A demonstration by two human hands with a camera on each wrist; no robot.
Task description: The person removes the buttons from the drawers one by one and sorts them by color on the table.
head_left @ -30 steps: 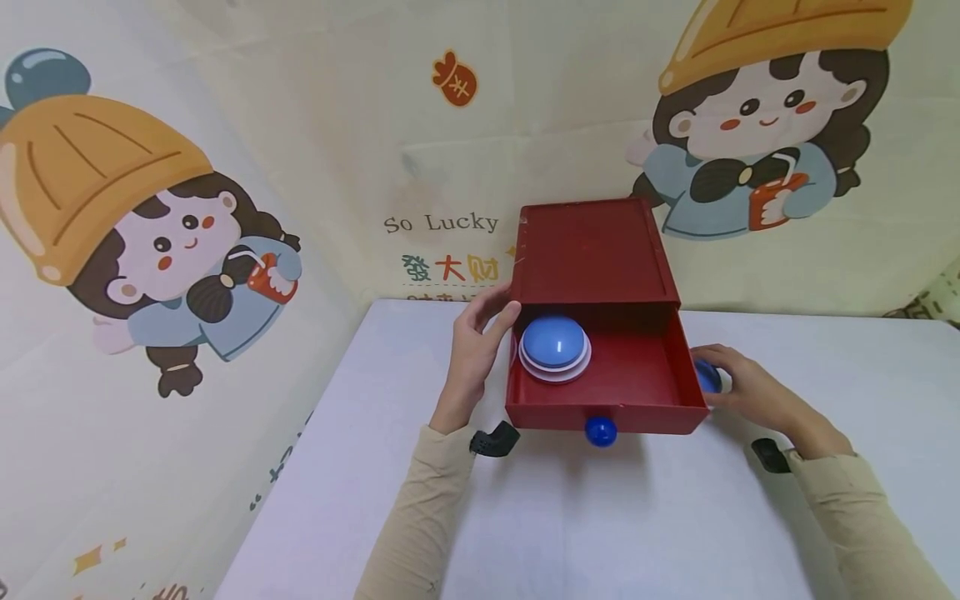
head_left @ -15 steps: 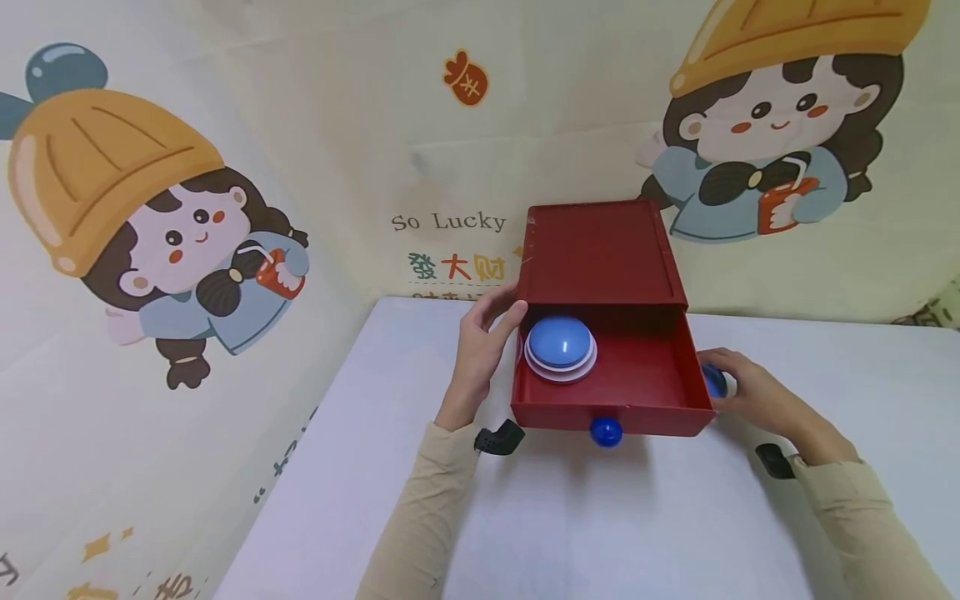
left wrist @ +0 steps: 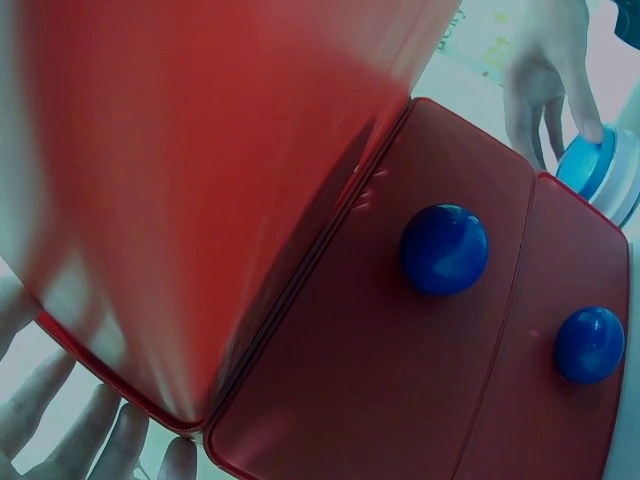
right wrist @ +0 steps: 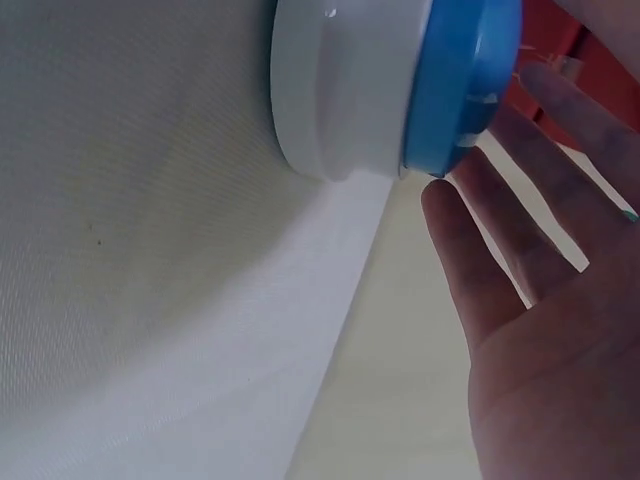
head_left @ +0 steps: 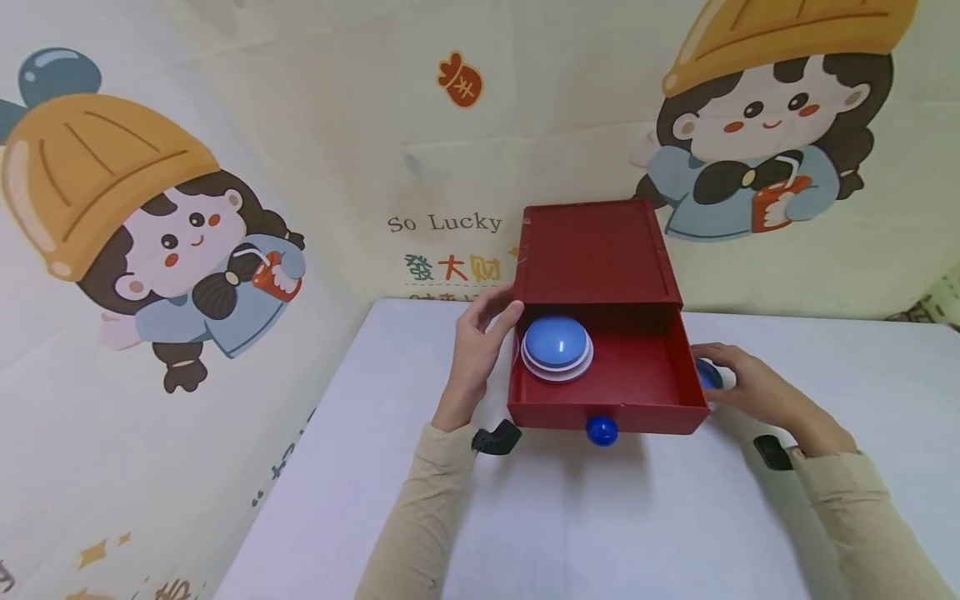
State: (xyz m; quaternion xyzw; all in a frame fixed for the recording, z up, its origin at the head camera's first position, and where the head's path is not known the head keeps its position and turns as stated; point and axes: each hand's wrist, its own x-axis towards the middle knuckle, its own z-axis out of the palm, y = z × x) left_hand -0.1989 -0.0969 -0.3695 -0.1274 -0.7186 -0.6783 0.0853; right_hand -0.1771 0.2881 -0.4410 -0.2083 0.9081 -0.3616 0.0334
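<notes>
Nearest are two beige sleeves (head_left: 412, 517), with a stretch of white surface (head_left: 570, 533) between them. A blue knob (head_left: 602, 431) juts from the front of a red drawer (head_left: 660, 419), pulled out so that its front edge overhangs this stretch. The left hand (head_left: 477, 354) lies along the left side, thumb by the drawer's rim, fingers stretched out against the red cabinet (head_left: 600, 258); its grip is loose and clasps nothing. On the other side, the right hand (head_left: 757, 392) reaches in low around a blue-and-white button (head_left: 708, 375), which stands on the surface just beside the cabinet. A fingertip touches the blue dome, though whether the grip pinches it cannot be told. Inside the drawer a second button (head_left: 557, 342) sits near the left wall, and red floor reaches from it to the right edge. Below, two lower fronts (left wrist: 360, 340) with their own knobs sit flush. Beyond, the surface runs left and right of the cabinet to its back edge, against a backdrop (head_left: 337, 100) printed with cartoon figures.
</notes>
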